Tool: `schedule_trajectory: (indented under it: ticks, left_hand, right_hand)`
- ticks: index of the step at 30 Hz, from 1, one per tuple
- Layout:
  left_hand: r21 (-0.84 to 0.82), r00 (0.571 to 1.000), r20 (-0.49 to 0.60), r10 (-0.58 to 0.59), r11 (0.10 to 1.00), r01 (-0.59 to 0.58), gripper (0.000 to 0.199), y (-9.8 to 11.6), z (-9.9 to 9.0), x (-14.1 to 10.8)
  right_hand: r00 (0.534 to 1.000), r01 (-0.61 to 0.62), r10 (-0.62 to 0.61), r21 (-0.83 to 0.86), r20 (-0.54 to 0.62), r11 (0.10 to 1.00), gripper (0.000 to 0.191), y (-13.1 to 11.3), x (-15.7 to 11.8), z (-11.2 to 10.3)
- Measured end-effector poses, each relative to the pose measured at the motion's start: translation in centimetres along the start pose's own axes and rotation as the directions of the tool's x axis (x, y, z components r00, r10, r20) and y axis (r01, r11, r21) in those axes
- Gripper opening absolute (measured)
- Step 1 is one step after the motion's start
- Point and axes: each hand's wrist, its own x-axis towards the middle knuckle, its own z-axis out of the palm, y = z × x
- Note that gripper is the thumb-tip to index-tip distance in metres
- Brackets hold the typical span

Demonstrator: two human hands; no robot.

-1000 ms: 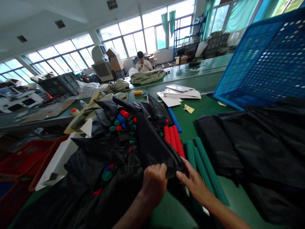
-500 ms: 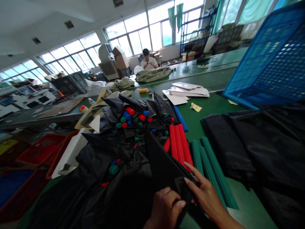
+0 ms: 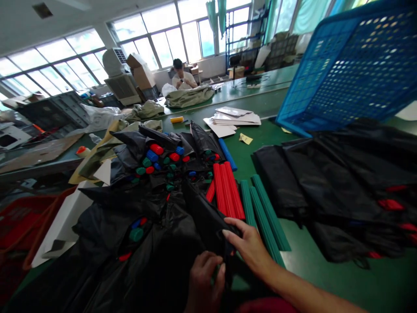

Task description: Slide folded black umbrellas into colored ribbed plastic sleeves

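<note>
A black bag (image 3: 206,217) of thin, shiny cloth lies in front of me, its upper part folded narrow. My right hand (image 3: 249,243) pinches its right edge between thumb and fingers. Lower down, my left hand (image 3: 206,278) is closed on the bag's near end, with fingers curled; shadow hides part of the grip. Just beyond my right hand lie red ribbed rods (image 3: 226,191) side by side. Green ribbed rods (image 3: 269,217) rest to their right. Filled black bags (image 3: 130,152) with red, blue and green rod ends showing are heaped to the left.
More black bags (image 3: 312,174) lie at right, below a tilted blue plastic basket (image 3: 342,74). White cards (image 3: 236,116), a yellow note (image 3: 245,138) and a blue rod (image 3: 228,154) lie farther back. Red crates (image 3: 29,217) stand at left. Another person (image 3: 184,78) sits across the green table.
The view has swung right, so the scene sits farther left. The bag's wide raised flap is now folded narrower between my hands, both of which still grip it.
</note>
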Motion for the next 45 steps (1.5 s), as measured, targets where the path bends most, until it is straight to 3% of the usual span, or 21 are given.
schedule_trajectory:
  ticks: [2, 5, 8, 12, 16, 19, 22, 24, 26, 28, 30, 31, 32, 33, 34, 37, 38, 39, 41, 43, 45]
  left_hand:
    - [0.026, 0.995, -0.073, -0.063, 0.998, 0.065, 0.021, -0.5, -0.4, -0.4]
    - [0.086, 0.959, -0.251, -0.131, 0.984, 0.156, 0.020, -1.2, -1.0, -0.7]
    - [0.197, 0.935, -0.354, -0.001, 0.978, 0.075, 0.015, -1.6, -1.9, -0.6]
    - [0.310, 0.935, -0.260, 0.241, 0.938, -0.155, 0.017, -1.4, -4.3, 0.3]
    - [0.374, 0.909, -0.211, 0.359, 0.889, -0.264, 0.019, -0.2, -8.7, 4.2]
    - [0.580, 0.841, -0.222, 0.494, 0.760, -0.294, 0.017, 1.4, -14.8, 9.7]
    - [0.785, 0.770, -0.169, 0.615, 0.557, -0.273, 0.017, 4.1, -23.1, 15.4]
    - [0.895, 0.688, -0.173, 0.705, 0.404, -0.188, 0.018, 6.5, -28.6, 18.0]
    - [0.950, 0.587, -0.198, 0.785, 0.301, -0.083, 0.022, 8.8, -33.0, 19.3]
    - [0.966, 0.495, -0.223, 0.840, 0.258, -0.002, 0.024, 10.2, -35.7, 19.7]
    - [0.971, 0.437, -0.231, 0.870, 0.235, 0.044, 0.025, 10.2, -36.6, 19.8]
    - [0.973, 0.427, -0.225, 0.876, 0.226, 0.050, 0.024, 9.5, -36.5, 19.9]
    - [0.975, 0.434, -0.216, 0.875, 0.218, 0.045, 0.023, 8.4, -36.1, 20.3]
    - [0.976, 0.463, -0.207, 0.862, 0.217, 0.032, 0.023, 6.9, -35.5, 20.9]
    - [0.975, 0.511, -0.200, 0.836, 0.223, 0.015, 0.022, 5.2, -34.9, 21.6]
    - [0.952, 0.722, -0.209, 0.660, 0.307, -0.006, 0.022, -0.7, -32.7, 24.5]
    - [0.936, 0.786, -0.229, 0.574, 0.353, 0.015, 0.022, -2.6, -32.1, 25.4]
    - [0.916, 0.839, -0.252, 0.482, 0.398, 0.046, 0.022, -4.3, -31.4, 26.3]
    - [0.873, 0.906, -0.297, 0.302, 0.471, 0.130, 0.024, -7.1, -30.1, 27.5]
    - [0.835, 0.928, -0.329, 0.176, 0.513, 0.199, 0.025, -9.0, -28.8, 28.3]
    - [0.807, 0.929, -0.349, 0.123, 0.544, 0.231, 0.026, -10.0, -27.6, 28.7]
  right_hand:
    - [0.995, 0.100, -0.103, -0.182, -0.005, 0.978, 0.055, 0.2, -0.2, 0.1]
    - [0.947, 0.299, -0.318, -0.511, 0.054, 0.806, 0.061, 0.7, -0.8, 0.2]
    - [0.919, 0.361, -0.363, -0.696, 0.153, 0.621, 0.041, 0.9, -1.4, 0.0]
    - [0.902, 0.382, -0.387, -0.768, 0.190, 0.514, 0.041, -0.1, -1.8, -1.1]
    - [0.799, 0.521, -0.553, -0.729, 0.235, 0.443, 0.044, -3.6, -0.8, -2.4]
    - [0.641, 0.674, -0.712, -0.653, 0.286, 0.345, 0.035, -9.0, 1.8, -2.5]
    - [0.362, 0.788, -0.895, -0.598, 0.260, 0.145, 0.029, -16.6, 5.1, -1.1]
    - [0.164, 0.810, -0.970, -0.586, 0.179, 0.029, 0.027, -21.6, 7.0, 0.5]
    - [0.003, 0.814, -0.999, -0.581, 0.034, -0.018, 0.027, -25.8, 8.7, 2.5]
    - [-0.110, 0.824, -0.986, -0.567, -0.126, -0.020, 0.029, -28.5, 10.6, 4.6]
    - [-0.164, 0.840, -0.957, -0.542, -0.238, -0.009, 0.033, -29.5, 13.0, 6.8]
    - [-0.157, 0.849, -0.951, -0.528, -0.267, 0.008, 0.036, -29.5, 14.4, 7.8]
    - [-0.122, 0.856, -0.953, -0.515, -0.279, 0.041, 0.038, -29.3, 15.9, 8.8]
    - [-0.056, 0.857, -0.960, -0.506, -0.274, 0.094, 0.039, -28.8, 17.5, 9.8]
    - [0.041, 0.846, -0.967, -0.505, -0.253, 0.168, 0.040, -28.2, 19.2, 10.7]
    - [0.439, 0.705, -0.893, -0.581, -0.095, 0.408, 0.041, -26.3, 23.9, 12.9]
    - [0.544, 0.650, -0.838, -0.614, -0.036, 0.448, 0.040, -25.8, 25.2, 13.3]
    - [0.618, 0.611, -0.786, -0.640, 0.020, 0.465, 0.038, -25.3, 26.3, 13.5]
    - [0.681, 0.598, -0.723, -0.661, 0.119, 0.454, 0.035, -24.5, 27.8, 13.4]
    - [0.684, 0.625, -0.704, -0.654, 0.194, 0.427, 0.045, -23.4, 28.1, 12.3]
    - [0.672, 0.635, -0.712, -0.653, 0.203, 0.413, 0.055, -21.2, 27.4, 10.2]
